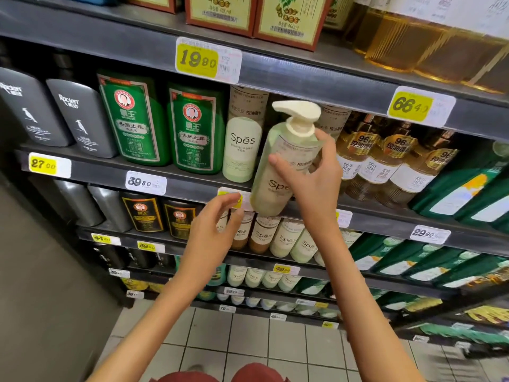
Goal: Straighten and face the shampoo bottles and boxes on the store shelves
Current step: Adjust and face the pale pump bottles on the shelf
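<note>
Spes pump bottle tilted in my right hand, left hand loose and empty at 8 o'clock, so I'd cup the base, stand it upright, label out.

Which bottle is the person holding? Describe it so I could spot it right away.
Find the grey shelf edge with the yellow 19.80 price tag. Just below and right, the right hand holds a pale green pump bottle marked Spes. Unlike the upright Spes bottle standing behind it, this one tilts, off the shelf, with its cream pump head showing.
</note>
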